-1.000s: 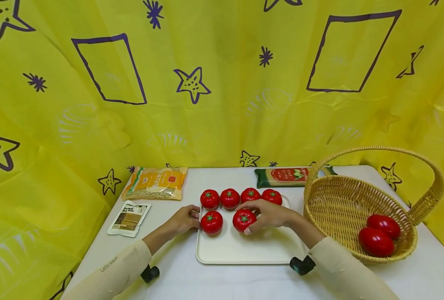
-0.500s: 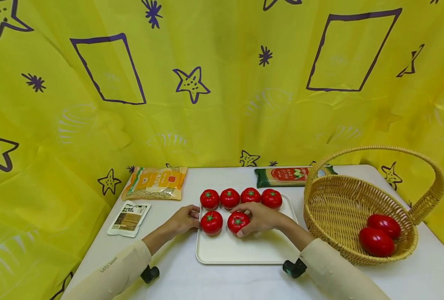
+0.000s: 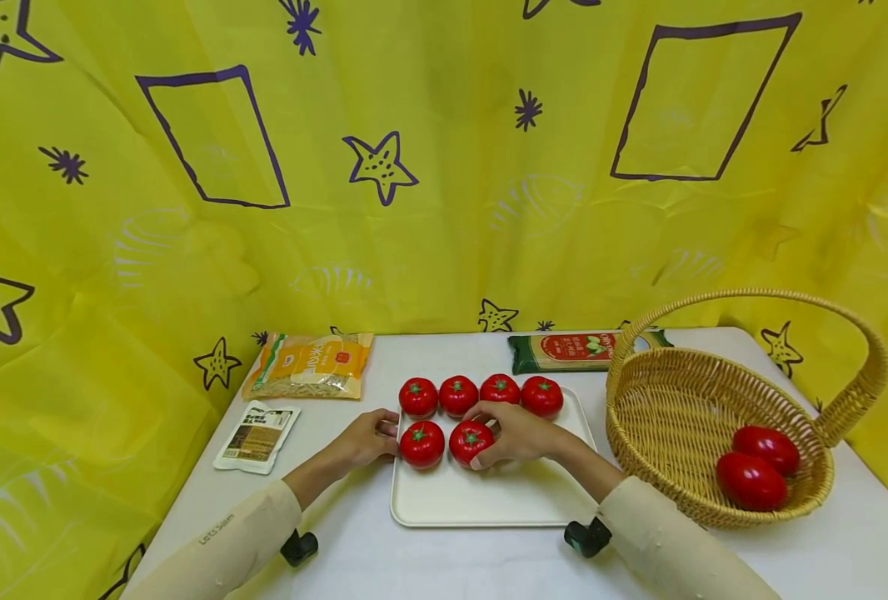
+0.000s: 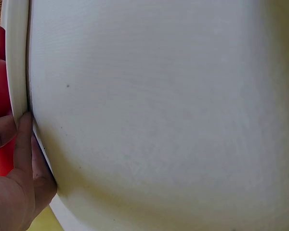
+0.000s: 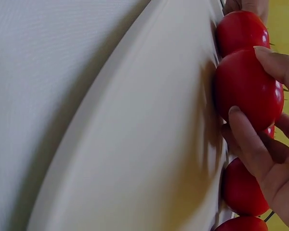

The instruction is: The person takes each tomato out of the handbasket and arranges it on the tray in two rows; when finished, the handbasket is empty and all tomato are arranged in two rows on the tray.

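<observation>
My right hand (image 3: 515, 432) grips a red tomato (image 3: 470, 443) with a green stem, down at the white tray (image 3: 504, 504). In the right wrist view its thumb and fingers lie around that tomato (image 5: 245, 89). Just left of it sits another tomato (image 3: 421, 445), a small gap between them in the head view. Behind these, a row of several tomatoes (image 3: 458, 396) stands along the tray's far side. My left hand (image 3: 369, 437) pinches the tray's left rim; in the left wrist view a thumb and finger close on the rim (image 4: 18, 57).
A wicker basket (image 3: 661, 417) with a tall handle stands right of the tray, two smooth red oval fruits (image 3: 751, 481) inside. Behind lies a green packet (image 3: 564, 352). An orange bag (image 3: 312, 367) and a small white pouch (image 3: 256, 437) lie at left. A yellow curtain (image 3: 444, 250) hangs behind.
My right hand has moved left with the tomato, bringing it closer to the front-left tomato. My left hand has stayed at the tray's rim.
</observation>
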Demonstrator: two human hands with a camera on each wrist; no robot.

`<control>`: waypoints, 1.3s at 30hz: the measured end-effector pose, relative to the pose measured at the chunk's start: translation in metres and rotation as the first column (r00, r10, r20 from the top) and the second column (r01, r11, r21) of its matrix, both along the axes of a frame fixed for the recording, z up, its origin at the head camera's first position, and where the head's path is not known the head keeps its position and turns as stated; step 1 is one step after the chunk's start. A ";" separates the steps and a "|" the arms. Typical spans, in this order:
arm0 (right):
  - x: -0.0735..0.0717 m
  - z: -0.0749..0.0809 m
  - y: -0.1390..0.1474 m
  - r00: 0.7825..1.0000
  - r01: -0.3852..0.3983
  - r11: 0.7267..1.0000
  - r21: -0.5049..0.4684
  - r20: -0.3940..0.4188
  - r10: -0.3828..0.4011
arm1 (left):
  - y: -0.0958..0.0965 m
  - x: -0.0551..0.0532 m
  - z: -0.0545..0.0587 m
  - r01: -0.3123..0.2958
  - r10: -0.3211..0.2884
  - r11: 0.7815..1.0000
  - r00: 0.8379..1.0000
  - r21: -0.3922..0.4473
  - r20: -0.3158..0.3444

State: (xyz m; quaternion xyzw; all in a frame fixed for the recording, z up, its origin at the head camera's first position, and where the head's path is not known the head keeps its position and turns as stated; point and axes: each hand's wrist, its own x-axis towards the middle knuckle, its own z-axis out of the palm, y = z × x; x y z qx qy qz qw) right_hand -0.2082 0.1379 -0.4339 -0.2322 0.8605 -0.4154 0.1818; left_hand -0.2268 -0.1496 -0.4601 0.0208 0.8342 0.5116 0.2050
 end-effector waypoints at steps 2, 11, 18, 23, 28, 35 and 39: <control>0.000 0.001 0.001 1.000 -0.008 1.000 0.006 -0.011 0.008 | 0.000 0.000 0.000 -0.004 0.004 1.000 1.000 0.004 0.004; -0.003 0.002 0.007 0.999 -0.033 0.999 0.021 -0.027 0.033 | 0.001 -0.001 0.001 -0.005 0.005 1.000 1.000 -0.002 0.001; -0.001 0.009 0.013 0.999 -0.050 0.999 0.002 0.007 0.050 | 0.001 0.000 0.002 -0.001 0.001 1.000 1.000 -0.007 0.003; 0.006 0.022 0.028 0.996 -0.093 0.996 0.004 -0.007 0.093 | 0.002 0.000 0.001 0.002 -0.002 1.000 1.000 -0.012 0.009; 0.016 0.036 0.051 0.990 -0.138 0.990 0.010 0.007 0.138 | 0.002 0.000 0.001 -0.002 0.002 1.000 1.000 -0.008 0.005; 0.033 0.058 0.094 0.990 -0.137 0.991 -0.010 0.027 0.137 | 0.001 0.000 0.001 -0.011 0.011 1.000 1.000 -0.018 0.005; 0.045 0.070 0.121 0.989 -0.131 0.991 0.013 0.066 0.130 | 0.001 0.000 0.002 -0.011 0.011 1.000 1.000 -0.019 0.006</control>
